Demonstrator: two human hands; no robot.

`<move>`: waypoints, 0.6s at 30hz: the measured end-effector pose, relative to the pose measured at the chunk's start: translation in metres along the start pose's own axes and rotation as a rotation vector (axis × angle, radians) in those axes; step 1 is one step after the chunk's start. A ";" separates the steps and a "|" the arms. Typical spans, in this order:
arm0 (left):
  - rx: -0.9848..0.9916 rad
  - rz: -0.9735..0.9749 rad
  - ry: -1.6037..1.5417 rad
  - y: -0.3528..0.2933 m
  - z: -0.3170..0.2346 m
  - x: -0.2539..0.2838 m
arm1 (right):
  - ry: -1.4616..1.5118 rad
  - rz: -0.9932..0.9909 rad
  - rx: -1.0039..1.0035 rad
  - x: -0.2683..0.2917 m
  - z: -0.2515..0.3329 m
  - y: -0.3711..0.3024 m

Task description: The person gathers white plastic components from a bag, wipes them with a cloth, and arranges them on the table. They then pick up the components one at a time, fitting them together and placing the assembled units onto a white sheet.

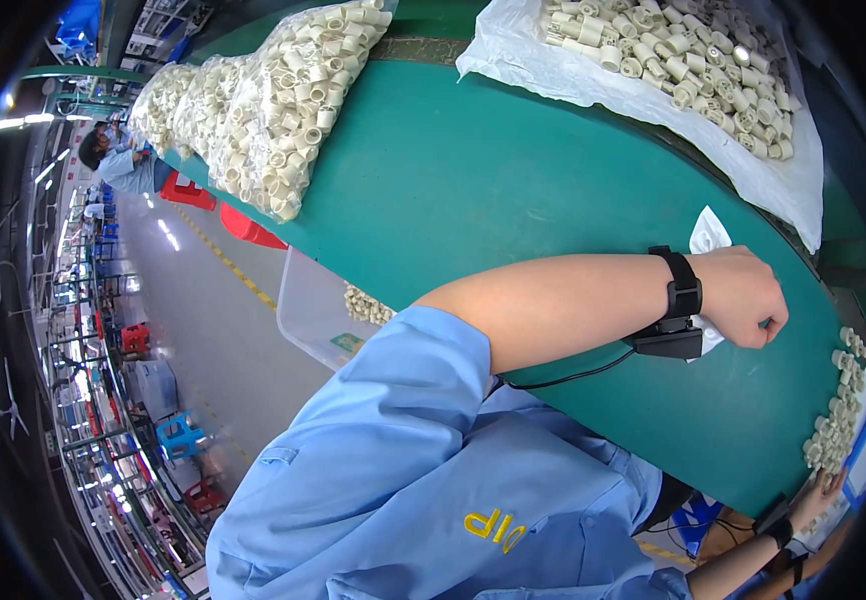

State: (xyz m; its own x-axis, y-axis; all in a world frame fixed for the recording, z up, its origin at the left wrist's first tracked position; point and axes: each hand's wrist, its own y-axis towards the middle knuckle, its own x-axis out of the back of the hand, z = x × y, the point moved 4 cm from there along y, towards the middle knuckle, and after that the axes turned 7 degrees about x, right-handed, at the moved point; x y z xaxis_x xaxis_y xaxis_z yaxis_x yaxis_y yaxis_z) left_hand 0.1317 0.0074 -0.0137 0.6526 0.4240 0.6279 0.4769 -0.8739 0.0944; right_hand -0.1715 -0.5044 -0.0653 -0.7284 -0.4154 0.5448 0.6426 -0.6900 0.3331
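Note:
My left hand is curled into a fist above the green tabletop, its palm side hidden. A piece of white cloth or paper lies under the wrist and sticks out on both sides; whether the fingers grip it is hidden. At the lower right, my right hand reaches with fingers stretched to a cluster of small cream cylindrical plastic fittings along the table's right edge. Black bands sit on both wrists; the left one carries a dark box with a cable.
A clear bag of cream fittings stands at the far left. More fittings lie on a white plastic sheet at the far right. A translucent bin and red stools stand beside the table. Another person sits in the distance.

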 end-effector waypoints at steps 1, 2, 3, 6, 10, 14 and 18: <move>0.004 -0.001 0.002 0.000 0.000 0.001 | -0.020 -0.007 -0.005 -0.002 0.001 0.000; 0.008 -0.001 0.004 0.000 0.000 0.001 | -0.040 -0.015 -0.010 -0.003 0.003 -0.001; 0.007 -0.001 0.003 0.000 0.001 0.000 | -0.061 -0.022 -0.015 -0.004 0.005 -0.002; -0.006 -0.008 -0.007 0.001 0.002 -0.002 | -0.151 -0.003 0.011 -0.007 0.013 -0.004; 0.001 -0.004 -0.016 0.000 0.002 -0.002 | -0.202 0.014 0.033 -0.012 0.024 -0.007; -0.002 0.003 -0.011 0.001 0.001 -0.001 | -0.201 0.011 0.062 -0.012 0.025 -0.007; -0.016 -0.016 -0.022 0.001 0.002 -0.001 | -0.246 0.023 0.100 -0.009 0.022 -0.005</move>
State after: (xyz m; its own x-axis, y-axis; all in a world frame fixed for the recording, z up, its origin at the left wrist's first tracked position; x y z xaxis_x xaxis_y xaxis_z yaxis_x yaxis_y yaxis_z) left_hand 0.1328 0.0062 -0.0164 0.6577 0.4430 0.6092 0.4782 -0.8705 0.1168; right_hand -0.1630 -0.4847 -0.0549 -0.6417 -0.2653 0.7196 0.6874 -0.6151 0.3862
